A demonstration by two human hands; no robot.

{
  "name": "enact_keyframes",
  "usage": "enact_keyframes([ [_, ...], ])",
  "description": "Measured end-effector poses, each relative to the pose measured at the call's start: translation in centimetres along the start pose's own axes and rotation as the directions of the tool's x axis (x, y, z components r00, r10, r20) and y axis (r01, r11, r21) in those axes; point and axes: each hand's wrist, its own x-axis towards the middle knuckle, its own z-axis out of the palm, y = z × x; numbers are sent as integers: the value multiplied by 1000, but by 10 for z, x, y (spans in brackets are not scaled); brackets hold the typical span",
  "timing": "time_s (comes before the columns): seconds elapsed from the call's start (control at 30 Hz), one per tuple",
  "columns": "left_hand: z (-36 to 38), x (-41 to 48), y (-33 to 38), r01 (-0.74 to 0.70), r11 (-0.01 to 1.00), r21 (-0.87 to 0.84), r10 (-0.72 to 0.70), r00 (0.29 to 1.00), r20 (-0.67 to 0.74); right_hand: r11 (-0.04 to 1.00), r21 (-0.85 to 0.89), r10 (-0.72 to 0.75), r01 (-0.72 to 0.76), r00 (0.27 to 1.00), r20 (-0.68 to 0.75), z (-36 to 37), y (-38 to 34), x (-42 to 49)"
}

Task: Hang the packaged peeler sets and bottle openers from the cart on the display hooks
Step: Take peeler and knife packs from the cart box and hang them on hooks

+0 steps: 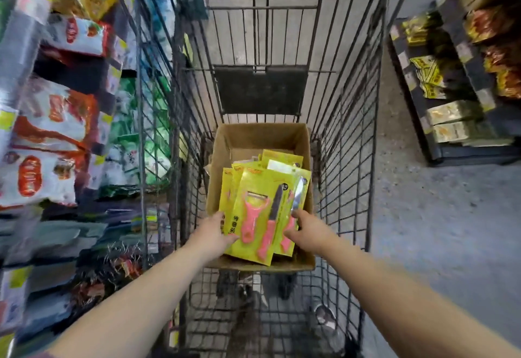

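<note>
Yellow peeler sets (260, 211), about five, lying in one cardboard box (225, 146) inside cart (349, 138); my left hand (218, 233) and right hand (308, 231) fingers gripping top pack; shelves flanking concrete aisle.

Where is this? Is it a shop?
Most likely a shop aisle. A wire shopping cart stands between shelves stacked with packaged goods, and a cardboard box in the cart holds yellow carded peeler sets for stocking.

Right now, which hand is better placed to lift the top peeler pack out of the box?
Left hand: its fingers already rest on the top peeler pack's lower left corner, while the right hand touches the pack beneath.
</note>
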Motion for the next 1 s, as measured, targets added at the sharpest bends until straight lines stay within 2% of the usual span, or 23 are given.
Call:
enact_keyframes([
  [0.13, 11, 37, -1, 30, 996, -82, -27, 999, 35, 977, 174, 123, -120, 992, -4, 22, 2, 34],
  [0.2, 16, 51, 0, 52, 983, -176, -42, 997, 57, 945, 281, 179, -167, 984, -17, 31, 3, 47],
  [0.4, 23, 73, -3, 105, 925, -366, -78, 993, 88, 879, 448, 215, -164, 974, -66, 52, 3, 63],
  [0.5, 24, 75, -8, 96, 876, -472, -72, 995, 69, 879, 455, 232, -141, 961, -150, 53, 4, 64],
  [0.57, 22, 76, -12, 87, 851, -517, -92, 996, 17, 906, 398, 267, -144, 924, -273, 54, 7, 65],
  [0.63, 20, 78, -19, 85, 839, -538, -117, 993, -24, 886, 435, 318, -160, 893, -319, 55, 5, 67],
  [0.73, 15, 80, -30, 84, 798, -596, -151, 987, -63, 744, 625, 446, -236, 872, -201, 56, -4, 74],
  [0.83, 12, 81, -37, 95, 747, -657, -164, 986, -44, 665, 672, 544, -326, 828, -136, 59, -5, 81],
  [0.9, 11, 81, -39, 105, 719, -687, -161, 987, -19, 647, 679, 570, -348, 811, -128, 59, -2, 80],
  [1.0, 9, 75, -37, 75, 700, -710, -156, 987, -49, 583, 757, 546, -295, 832, -96, 59, -2, 72],
])
